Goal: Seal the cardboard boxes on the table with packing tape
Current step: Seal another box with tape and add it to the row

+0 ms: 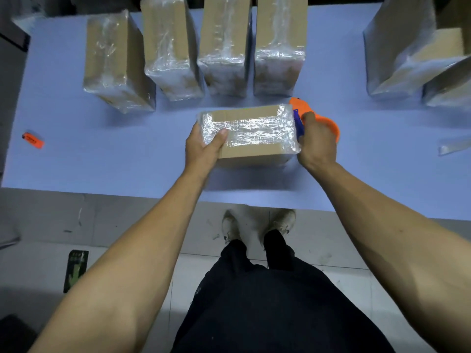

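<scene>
Left hand (204,146) grips the box (248,135) at its left edge; right hand (316,142) clamps the tape dispenser (300,104) against its right edge.

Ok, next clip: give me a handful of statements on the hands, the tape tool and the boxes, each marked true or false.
1. The left hand holds the left end of the box, thumb on top. True.
2. The right hand is empty. False: it grips the orange tape dispenser at the box's right end.
3. Four wrapped boxes stand in a row behind it. True.
4. A small orange item lies at the table's right edge. False: it lies near the left edge.
</scene>
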### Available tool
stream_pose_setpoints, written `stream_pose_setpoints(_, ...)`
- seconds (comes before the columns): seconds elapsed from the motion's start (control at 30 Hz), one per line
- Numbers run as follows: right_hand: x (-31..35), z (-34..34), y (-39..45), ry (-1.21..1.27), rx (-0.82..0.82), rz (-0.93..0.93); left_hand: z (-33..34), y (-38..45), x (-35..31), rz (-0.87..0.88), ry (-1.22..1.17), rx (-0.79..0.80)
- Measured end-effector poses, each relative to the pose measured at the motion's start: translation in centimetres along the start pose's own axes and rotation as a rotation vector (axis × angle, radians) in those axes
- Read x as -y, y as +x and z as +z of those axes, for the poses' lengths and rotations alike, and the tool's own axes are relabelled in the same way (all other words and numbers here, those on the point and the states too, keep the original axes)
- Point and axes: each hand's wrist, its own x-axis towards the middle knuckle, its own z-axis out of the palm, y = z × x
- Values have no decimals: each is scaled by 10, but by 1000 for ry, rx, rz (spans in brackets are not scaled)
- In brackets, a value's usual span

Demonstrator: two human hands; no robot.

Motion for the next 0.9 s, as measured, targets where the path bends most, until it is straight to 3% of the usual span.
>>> stream_pose_setpoints(0.23,-30,-73,9,-77,-106,-64,32,-17,-14,-40,-80,-25)
stream_pose_setpoints(0.47,-12,-119,7,-280,-60,-291,39,-16,-27,-53,-48,-44)
stream_pose_setpoints(0.77,62,-95,-12,-206,154,-645,49,2,-48,-10,55,29)
stream_pose_setpoints(0.83,72,-77,-13,-187,197,-674,49,7,-53,-9,134,11)
stream_pose_setpoints(0.9,76,-66,-11,-180,208,-646,42,12,-57,-25,171,90)
